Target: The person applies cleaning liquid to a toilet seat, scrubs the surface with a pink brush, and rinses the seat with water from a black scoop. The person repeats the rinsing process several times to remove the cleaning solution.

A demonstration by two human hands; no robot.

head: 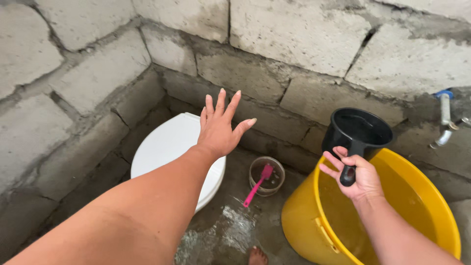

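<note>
Step in hand, as judged: water is being carried by dipper from the bucket toward the toilet. The right hand (357, 177) is clenched around the handle of a black plastic dipper with a round bowl (359, 128), held level above the far rim of a large yellow plastic bucket (299, 216). The dipper appears to hold water, dark and near its brim. The bucket holds water to a good depth, slightly murky.

The left hand (219, 128) is released, fingers spread, holding nothing, raised over the right edge of the white toilet with its lid shut (167, 145).

Next move, as judged: the lid would need lifting by the free hand, with the dipper kept level to avoid spilling.

Between toilet and bucket, a small clear round plastic tub (267, 175) stands on the concrete floor (235, 230), with a pink plastic brush (259, 184) leaning in it; its other contents cannot be told. The floor before it is wet. Bare toes (256, 256) show at the bottom edge. A pipe with a blue-capped tap (445, 110) stands against the grey block wall (294, 34).
</note>
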